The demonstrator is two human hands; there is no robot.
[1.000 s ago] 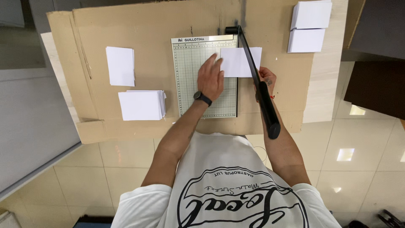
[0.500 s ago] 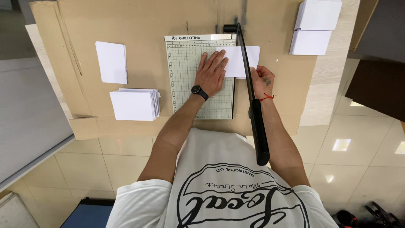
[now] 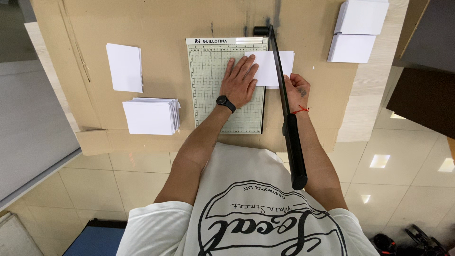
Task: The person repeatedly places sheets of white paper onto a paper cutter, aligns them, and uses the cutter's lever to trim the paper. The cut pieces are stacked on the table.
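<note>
Brown cardboard (image 3: 166, 19) covers the bench, and on it sits the pale green gridded cutter board (image 3: 208, 85), your landmark for everything here. Along the board's right edge runs the black blade arm (image 3: 284, 95), hinged at the far corner and raised, its long axis coming straight back toward you with the handle (image 3: 295, 151) over your chest. The white sheet (image 3: 275, 66) lies across that edge under the raised arm, part on the board, part hanging off to the right. Your left hand (image 3: 241, 81) is flat on the board, fingers spread, pressing the sheet's left part down. Your right hand (image 3: 297, 91) is just right of the board, beside the arm, fingers curled at the sheet's overhanging edge; whether it pinches the paper, I cannot tell. It is the nearer hand to the handle. Left of the board lie a small paper stack (image 3: 150, 116) and another beyond it (image 3: 124, 67).
</note>
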